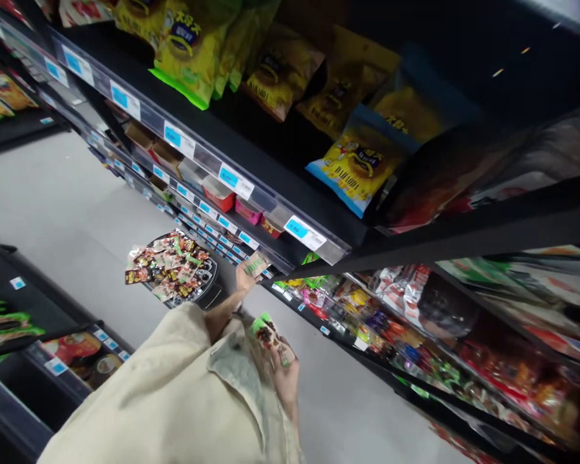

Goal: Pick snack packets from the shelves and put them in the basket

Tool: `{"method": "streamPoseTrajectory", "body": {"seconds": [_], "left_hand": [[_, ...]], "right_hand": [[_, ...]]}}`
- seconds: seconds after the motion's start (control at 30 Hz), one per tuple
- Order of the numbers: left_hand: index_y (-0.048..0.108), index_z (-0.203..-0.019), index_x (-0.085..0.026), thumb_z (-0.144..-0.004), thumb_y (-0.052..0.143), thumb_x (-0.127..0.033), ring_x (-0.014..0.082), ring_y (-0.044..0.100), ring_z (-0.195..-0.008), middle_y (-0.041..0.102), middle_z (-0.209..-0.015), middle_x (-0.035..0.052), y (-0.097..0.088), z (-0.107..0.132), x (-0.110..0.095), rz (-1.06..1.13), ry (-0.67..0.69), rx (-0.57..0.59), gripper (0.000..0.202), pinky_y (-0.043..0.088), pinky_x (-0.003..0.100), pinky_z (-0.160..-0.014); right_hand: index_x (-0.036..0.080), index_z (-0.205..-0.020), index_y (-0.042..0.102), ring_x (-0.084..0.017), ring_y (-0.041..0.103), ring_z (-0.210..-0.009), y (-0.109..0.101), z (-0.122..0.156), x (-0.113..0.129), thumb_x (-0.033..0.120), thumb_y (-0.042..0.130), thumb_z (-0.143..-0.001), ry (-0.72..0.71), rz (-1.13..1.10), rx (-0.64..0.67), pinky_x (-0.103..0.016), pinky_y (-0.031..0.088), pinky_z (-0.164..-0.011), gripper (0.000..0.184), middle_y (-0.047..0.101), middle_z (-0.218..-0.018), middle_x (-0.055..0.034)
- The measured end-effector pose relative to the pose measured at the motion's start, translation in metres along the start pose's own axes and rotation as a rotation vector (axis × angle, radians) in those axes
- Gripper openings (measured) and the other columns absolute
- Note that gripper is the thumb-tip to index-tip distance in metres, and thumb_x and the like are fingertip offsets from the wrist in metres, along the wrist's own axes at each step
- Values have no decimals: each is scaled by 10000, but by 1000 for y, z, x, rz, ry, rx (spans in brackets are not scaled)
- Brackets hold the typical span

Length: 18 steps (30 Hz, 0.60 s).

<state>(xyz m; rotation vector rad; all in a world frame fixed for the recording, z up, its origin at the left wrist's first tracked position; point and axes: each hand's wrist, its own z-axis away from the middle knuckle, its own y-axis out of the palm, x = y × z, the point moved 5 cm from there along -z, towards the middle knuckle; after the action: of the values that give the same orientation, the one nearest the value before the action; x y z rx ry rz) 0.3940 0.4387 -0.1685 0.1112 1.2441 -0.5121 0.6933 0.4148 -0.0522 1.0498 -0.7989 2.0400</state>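
My left hand (245,281) is closed on a small pale snack packet (258,263) with green print, close to the lower shelf edge. Nearer my body, my right hand (286,374) grips another snack packet (267,332), which has a green end and a picture of dark food. A black basket (211,291) stands on the floor to the left of my hands, heaped with loose snack packets (174,261) in similar colours. Some of my fingers are hidden behind the packets or too small to make out.
A shelf (251,145) with yellow snack bags (357,158) and blue price tags (304,232) juts out above my hands. Small open boxes (218,193) line the shelf below. Colourful packets (367,309) fill racks at right. Another shelf unit (9,264) stands at left beside the grey floor (67,187).
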Motion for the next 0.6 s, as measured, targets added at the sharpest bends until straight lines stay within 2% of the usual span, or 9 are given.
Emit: {"method": "streamPoseTrajectory", "body": {"seconds": [0.1,0.2,0.3,0.4,0.5,0.6], "left_hand": [[557,-1135,-122,-562,823,-51,271,560,-1096,621,-1172,119,-22,11,16,-43,2,-4,636,430,370,-1011],[554,-1156,-159,-541,827,-71,278,587,-1052,633,-1142,104,-37,16,26,-45,29,17,679,488,412,-979],[537,-1178,-169,-535,835,-95,321,562,-1152,606,-1203,117,-45,18,34,-73,80,29,712,460,462,-1054],[536,-1174,-179,-533,848,-97,353,520,-1227,579,-1235,123,-47,19,40,-119,116,57,718,419,482,-1100],[530,-1192,-197,-546,851,-95,362,511,-1235,566,-1244,110,-47,21,44,-152,117,76,728,424,493,-1093],[493,-1249,-200,-571,845,-107,368,495,-1261,538,-1297,119,-46,23,44,-216,119,118,769,432,504,-1081]], "right_hand": [[161,-1200,713,-303,735,-1031,3,-14,7,604,713,-815,-76,99,-87,-431,579,-962,587,791,-1100,-126],[125,-1163,745,-295,723,-1108,10,-34,30,524,654,-888,-332,286,-161,-412,563,-1010,493,762,-1187,-178],[153,-1182,752,-263,722,-1141,25,-58,59,412,555,-978,-611,490,-199,-371,569,-1008,385,742,-1247,-167],[172,-1254,721,-239,715,-1165,50,-88,82,323,468,-1027,-769,696,-162,-349,580,-986,372,723,-1297,-142],[169,-1339,667,-243,732,-1125,80,-119,96,262,408,-1040,-787,965,-71,-340,609,-898,407,681,-1367,-150],[178,-1423,595,-245,771,-975,109,-149,103,199,386,-1028,-685,1294,33,-331,618,-775,447,613,-1447,-183]]}}
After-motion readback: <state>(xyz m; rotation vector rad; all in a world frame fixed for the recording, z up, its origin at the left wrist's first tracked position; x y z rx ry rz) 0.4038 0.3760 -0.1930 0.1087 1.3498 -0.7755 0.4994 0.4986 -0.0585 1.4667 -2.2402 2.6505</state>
